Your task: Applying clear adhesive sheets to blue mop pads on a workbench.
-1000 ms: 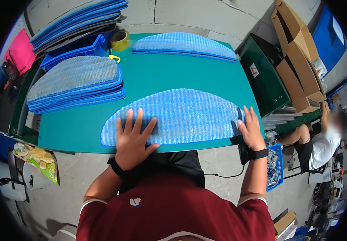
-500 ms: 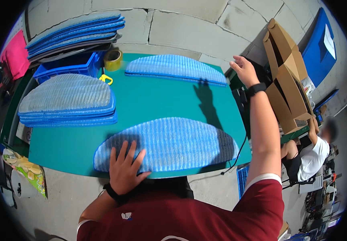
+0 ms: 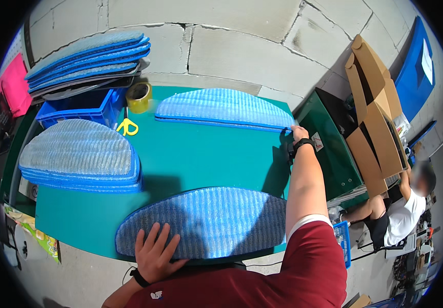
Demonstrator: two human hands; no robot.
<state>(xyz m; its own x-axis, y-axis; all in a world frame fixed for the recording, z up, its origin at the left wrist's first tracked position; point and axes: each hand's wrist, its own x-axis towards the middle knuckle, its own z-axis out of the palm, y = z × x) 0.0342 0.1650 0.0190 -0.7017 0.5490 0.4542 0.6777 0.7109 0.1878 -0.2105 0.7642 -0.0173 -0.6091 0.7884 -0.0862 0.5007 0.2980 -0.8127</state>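
My left hand (image 3: 156,254) lies flat, fingers spread, on the left part of a half-moon blue-and-grey striped mop pad (image 3: 226,218) at the table's near edge. At the far side of the table, my right hand (image 3: 299,134) has its fingers closed at the right end of a small stack of similar mop pads (image 3: 219,106). Part of that grip is hidden behind the hand. A thicker stack of greyer mop pads (image 3: 80,149) sits at the left of the green table (image 3: 206,159).
Yellow-handled scissors (image 3: 127,127) and a tape roll (image 3: 139,97) lie near a blue crate (image 3: 78,109), with more pads piled above it. Cardboard boxes (image 3: 380,138) stand on a green cabinet (image 3: 329,154) at right. Another person (image 3: 403,215) sits beyond.
My right hand has come down from the air onto the right end of the far pads. My left hand stays on the near pad. The view has tilted up slightly.
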